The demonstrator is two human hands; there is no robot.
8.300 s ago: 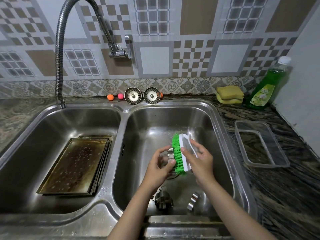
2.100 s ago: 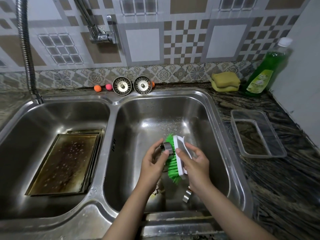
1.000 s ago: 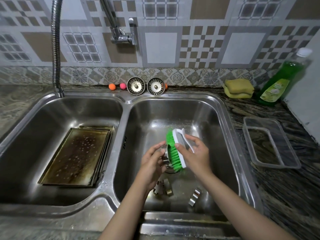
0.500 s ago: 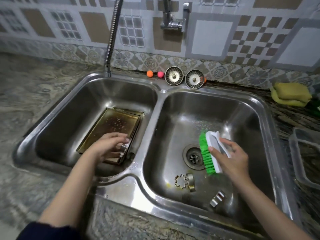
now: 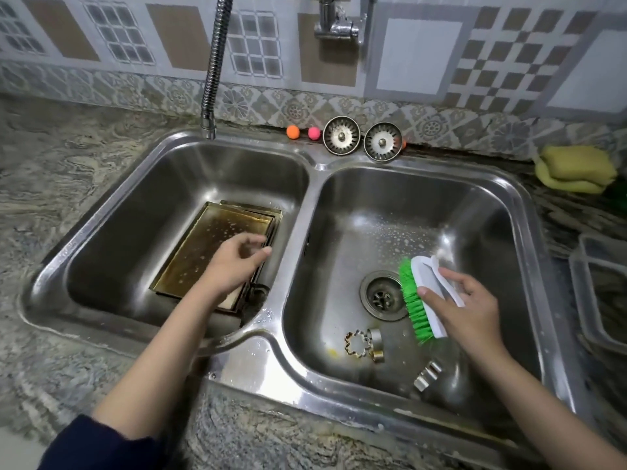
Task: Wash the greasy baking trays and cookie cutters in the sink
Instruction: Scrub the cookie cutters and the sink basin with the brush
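Two hands over a double sink (image 5: pixel 298 205), one above the baking trays (image 5: pixel 203 252), one gripping a scrub brush (image 5: pixel 422 296).

Stacked greasy trays lie flat on the floor of the left basin, tilted toward its 4 o'clock corner; the left hand (image 5: pixel 234 262) hangs over their near right edge, fingers (image 5: pixel 258 239) loosely spread and holding nothing, whether touching the metal I cannot tell. In the right basin the right hand (image 5: pixel 471 310) has its fingers curled round the white handle of the brush, green bristles facing 9 o'clock, just beside the drain (image 5: pixel 381 295). Below the drain, at 6 o'clock, a flower-shaped cookie cutter (image 5: pixel 358 344) lies with a round cutter (image 5: pixel 376 338) touching it; a folded metal cutter (image 5: pixel 428 374) sits apart at 4 o'clock. On the counter (image 5: pixel 61 184), two strainer plugs (image 5: pixel 361 137) stand at 12 o'clock, yellow sponges (image 5: pixel 575 169) at 2 o'clock.
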